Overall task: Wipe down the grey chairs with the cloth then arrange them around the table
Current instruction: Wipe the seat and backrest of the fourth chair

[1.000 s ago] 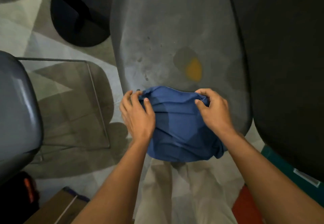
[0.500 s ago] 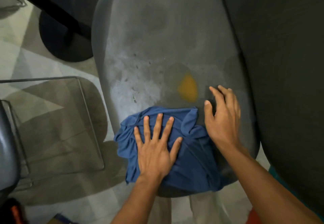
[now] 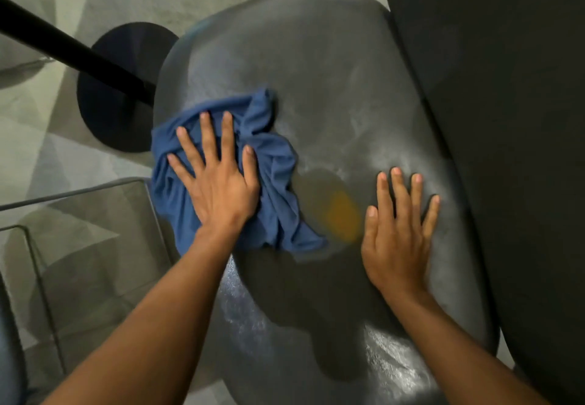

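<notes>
Currently the left hand [image 3: 218,183], spread flat, presses the blue cloth [image 3: 275,214] onto the grey chair seat [image 3: 332,72]; the yellow stain [image 3: 342,214] lies immediately right of the cloth, with the right hand [image 3: 399,230], flat and empty, beyond it.

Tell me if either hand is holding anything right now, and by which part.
Nothing is gripped. The left hand lies flat, fingers spread, pressing the middle of the blue cloth onto the grey chair seat. The right hand rests open on the bare seat.

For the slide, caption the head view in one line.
Left hand presses a blue cloth flat on the grey chair seat; right hand braces beside a yellow stain.
</notes>
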